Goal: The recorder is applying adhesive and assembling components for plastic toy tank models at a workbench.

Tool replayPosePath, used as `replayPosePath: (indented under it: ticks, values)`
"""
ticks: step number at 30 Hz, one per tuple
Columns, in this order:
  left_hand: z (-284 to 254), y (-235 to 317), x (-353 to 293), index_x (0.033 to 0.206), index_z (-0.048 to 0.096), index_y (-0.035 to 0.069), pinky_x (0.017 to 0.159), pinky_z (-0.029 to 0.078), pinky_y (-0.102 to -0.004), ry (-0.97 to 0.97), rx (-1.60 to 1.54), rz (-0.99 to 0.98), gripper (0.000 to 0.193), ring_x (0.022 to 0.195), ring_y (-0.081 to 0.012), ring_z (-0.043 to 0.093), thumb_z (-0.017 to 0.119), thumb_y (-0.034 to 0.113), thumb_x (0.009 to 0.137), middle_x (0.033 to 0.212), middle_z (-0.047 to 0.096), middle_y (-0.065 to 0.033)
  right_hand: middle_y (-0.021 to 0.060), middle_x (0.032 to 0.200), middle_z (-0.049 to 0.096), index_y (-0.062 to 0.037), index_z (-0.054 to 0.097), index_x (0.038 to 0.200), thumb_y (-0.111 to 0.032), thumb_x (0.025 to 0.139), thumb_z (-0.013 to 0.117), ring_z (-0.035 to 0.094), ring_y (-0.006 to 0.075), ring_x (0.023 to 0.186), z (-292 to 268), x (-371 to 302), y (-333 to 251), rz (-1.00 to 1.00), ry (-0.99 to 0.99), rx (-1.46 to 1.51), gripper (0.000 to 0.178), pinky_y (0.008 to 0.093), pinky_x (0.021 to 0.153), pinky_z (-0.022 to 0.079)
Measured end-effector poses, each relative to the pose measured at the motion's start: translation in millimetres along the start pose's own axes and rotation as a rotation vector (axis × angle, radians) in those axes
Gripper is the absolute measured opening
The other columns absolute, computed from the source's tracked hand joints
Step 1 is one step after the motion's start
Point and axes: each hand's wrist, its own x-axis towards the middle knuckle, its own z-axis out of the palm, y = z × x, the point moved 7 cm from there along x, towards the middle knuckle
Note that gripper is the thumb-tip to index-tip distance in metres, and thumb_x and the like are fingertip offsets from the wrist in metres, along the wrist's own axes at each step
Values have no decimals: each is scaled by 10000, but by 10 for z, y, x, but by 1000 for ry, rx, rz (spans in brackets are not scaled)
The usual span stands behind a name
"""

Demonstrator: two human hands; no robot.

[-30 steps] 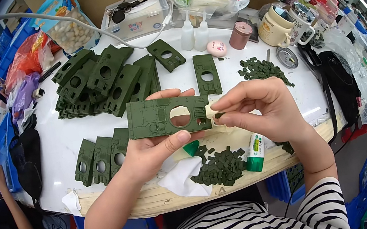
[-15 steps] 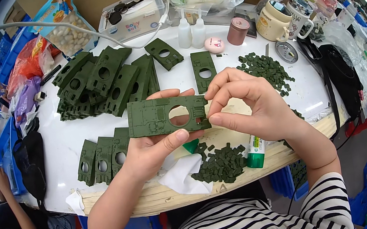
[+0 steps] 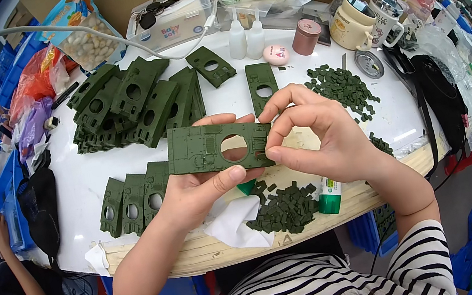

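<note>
A dark green plastic model tank hull (image 3: 192,149) with a round hole lies level across my left hand (image 3: 192,201), whose thumb presses on its near edge and whose fingers wrap behind it. At the hull's right end, my right hand (image 3: 324,136) has thumb and forefinger pinched together against the slatted part. Whatever sits between those fingertips is hidden. Below the hull lies a heap of small dark green pieces (image 3: 286,209), beside a green-and-white glue stick (image 3: 329,197) and a crumpled white tissue (image 3: 235,225).
More hulls are piled (image 3: 148,118) at back left, with three leaning hulls (image 3: 132,204) nearer. One hull (image 3: 261,78) lies behind my hands. Another heap of small pieces (image 3: 343,90) is at right. White squeeze bottles (image 3: 237,39), a pink tin (image 3: 306,37) and mugs (image 3: 350,24) stand behind.
The hull and both hands look shifted very slightly right in the picture. The right fingertips stay at the hull's right end, and the left hand's hold is the same.
</note>
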Motion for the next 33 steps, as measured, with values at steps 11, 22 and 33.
replayPosePath:
  ticks: [11, 22, 33]
  values:
    - [12, 8, 1, 1364, 309, 49, 964, 491, -460, -2, 17, -5, 626, 1216, -297, 488, 661, 82, 848, 1400, 388, -176, 63, 987, 559, -59, 643, 771, -116, 764, 700, 547, 213, 982, 6, 5, -26, -44, 19, -46, 81, 337, 871, 431]
    - [-6, -16, -4, 1368, 303, 62, 960, 500, -437, -10, 26, 5, 620, 1220, -282, 485, 650, 77, 854, 1398, 391, -170, 70, 954, 562, -51, 620, 750, -77, 730, 709, 571, 220, 952, 6, 5, -79, -99, 53, -100, 95, 328, 815, 458]
    - [-25, -43, 4, 1365, 325, 104, 925, 522, -449, 22, 68, -9, 688, 1216, -309, 495, 717, 167, 802, 1405, 381, -195, 77, 938, 557, -46, 599, 746, -57, 720, 713, 596, 233, 948, 6, 0, -99, -129, 59, -119, 117, 326, 795, 467]
